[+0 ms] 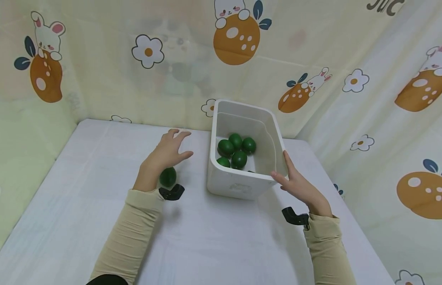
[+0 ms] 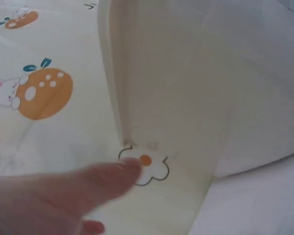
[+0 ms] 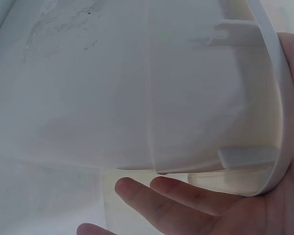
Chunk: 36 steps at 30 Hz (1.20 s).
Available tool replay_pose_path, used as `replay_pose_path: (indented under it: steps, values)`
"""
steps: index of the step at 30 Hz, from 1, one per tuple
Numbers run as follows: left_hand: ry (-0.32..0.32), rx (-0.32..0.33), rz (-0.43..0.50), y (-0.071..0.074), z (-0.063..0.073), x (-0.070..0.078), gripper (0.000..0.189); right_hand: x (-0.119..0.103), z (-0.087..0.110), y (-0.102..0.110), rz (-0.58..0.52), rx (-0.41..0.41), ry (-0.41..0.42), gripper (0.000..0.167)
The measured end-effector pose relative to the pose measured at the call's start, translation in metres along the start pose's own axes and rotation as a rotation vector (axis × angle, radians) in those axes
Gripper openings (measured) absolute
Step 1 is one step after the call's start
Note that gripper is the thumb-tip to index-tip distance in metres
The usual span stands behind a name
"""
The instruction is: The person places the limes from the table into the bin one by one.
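Note:
A white plastic bin [image 1: 228, 183] stands at the back of the table, its opening facing up toward me. Inside it lie several smooth, dark green oval objects [image 1: 239, 159]. My right hand [image 1: 300, 188] grips the bin's near right corner, thumb at the rim and fingers along the outer side; the right wrist view shows the rim [image 3: 284, 107] between thumb and fingers. To the left of the bin, my left hand [image 1: 167, 151] is held over the table with spread fingers and nothing in them. Another green oval object [image 1: 167, 177] shows partly behind the left wrist.
A white cloth covers the table [image 1: 213, 245]. A cream curtain [image 1: 110, 79] printed with rabbits, oranges and flowers hangs behind and at both sides. Black wrist cameras [image 1: 172, 192] are worn on both arms, below beige sleeves [image 1: 129, 229].

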<state>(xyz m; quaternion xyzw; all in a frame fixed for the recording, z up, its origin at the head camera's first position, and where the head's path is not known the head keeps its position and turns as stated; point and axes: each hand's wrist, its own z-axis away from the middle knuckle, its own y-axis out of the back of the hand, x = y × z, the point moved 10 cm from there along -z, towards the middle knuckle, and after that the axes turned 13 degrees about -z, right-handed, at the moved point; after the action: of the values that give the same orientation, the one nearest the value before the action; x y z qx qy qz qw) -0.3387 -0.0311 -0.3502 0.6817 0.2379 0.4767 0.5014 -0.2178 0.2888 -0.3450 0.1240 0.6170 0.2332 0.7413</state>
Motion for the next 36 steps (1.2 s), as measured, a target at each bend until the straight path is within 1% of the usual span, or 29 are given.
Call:
replay_pose_path:
  steps: [4, 7, 11, 15, 18, 22, 29, 32, 36]
  values:
    - [0.034, -0.129, -0.047, -0.01, 0.007, -0.011, 0.066, 0.0, 0.0, 0.001, 0.007, 0.003, -0.001, 0.089]
    - [0.037, -0.215, -0.089, -0.015, 0.013, -0.014, 0.065, 0.0, 0.0, 0.001, 0.01, 0.004, -0.001, 0.089]
    - [0.036, -0.309, -0.124, -0.021, 0.019, -0.015, 0.062, 0.0, 0.0, 0.001, 0.012, 0.004, 0.003, 0.09]
    - [0.02, -0.382, -0.134, -0.026, 0.022, -0.014, 0.061, 0.0, 0.0, 0.002, 0.018, 0.006, 0.006, 0.09]
    - [0.024, -0.416, -0.127, -0.031, 0.024, -0.016, 0.058, 0.0, 0.0, 0.002, 0.022, 0.007, 0.005, 0.09]
    - [0.055, -0.441, -0.104, -0.037, 0.024, -0.021, 0.054, 0.0, 0.0, 0.002, 0.025, 0.007, 0.002, 0.09]
    - [0.093, -0.497, -0.096, -0.048, 0.025, -0.026, 0.054, 0.001, 0.0, 0.002, 0.031, 0.012, -0.001, 0.089]
    - [0.099, -0.509, -0.106, -0.051, 0.025, -0.026, 0.055, 0.001, 0.0, 0.002, 0.025, 0.011, 0.002, 0.089]
    - [0.097, -0.51, -0.112, -0.054, 0.023, -0.026, 0.053, 0.002, -0.001, 0.002, 0.024, 0.011, 0.002, 0.09]
